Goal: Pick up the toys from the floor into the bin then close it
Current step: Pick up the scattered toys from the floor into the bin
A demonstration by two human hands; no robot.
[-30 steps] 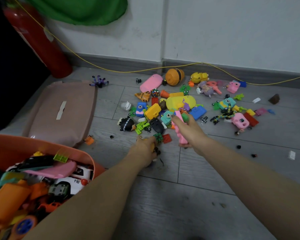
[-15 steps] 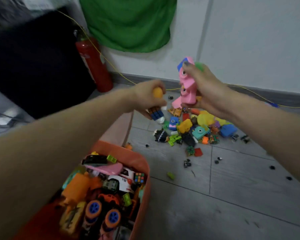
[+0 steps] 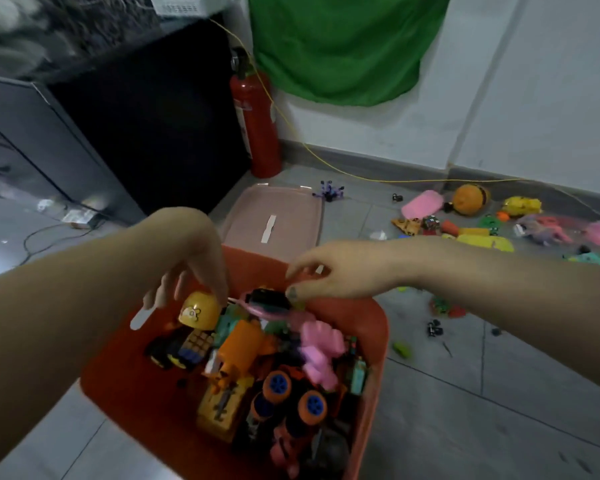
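Both hands hover over the glossy orange plastic bin [image 3: 374, 327], heaped with chunky plastic toys. Left hand [image 3: 191, 251] hangs loose-fingered, empty, above a smooth yellow dome toy [image 3: 200, 310]. Right hand [image 3: 333, 271] droops relaxed, empty, over blocky pink figure [image 3: 321, 351]. Flat pink lid [image 3: 274, 216] lies behind; more toys [image 3: 482, 233] litter the grey tile floor.

Both arms out fwd, left hand [image 3: 187, 251] & right hand [image 3: 329, 271] palms down, fingers loosely spread, holding nothing.

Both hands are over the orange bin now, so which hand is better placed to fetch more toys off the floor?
Right, probably. The right hand hangs open over the bin on the side facing the toy pile. The left hand, also open, sits on the far side from it.
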